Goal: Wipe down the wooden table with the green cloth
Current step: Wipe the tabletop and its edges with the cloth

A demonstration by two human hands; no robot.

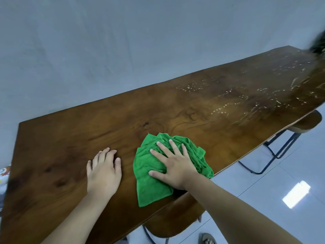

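A crumpled green cloth [151,187] lies on the long dark wooden table [70,138], near its front edge. My right hand [173,163] presses flat on top of the cloth with fingers spread. My left hand [103,170] rests palm down on the bare wood just left of the cloth, holding nothing. White specks and smears [255,95] cover the far right part of the table.
A wooden stool [175,221] with a black metal frame stands under the table edge below my right arm. A second stool [306,122] stands further right. A pale wall runs behind the table. White floor tiles lie to the right. A dark blurred object [318,44] sits at the far right end.
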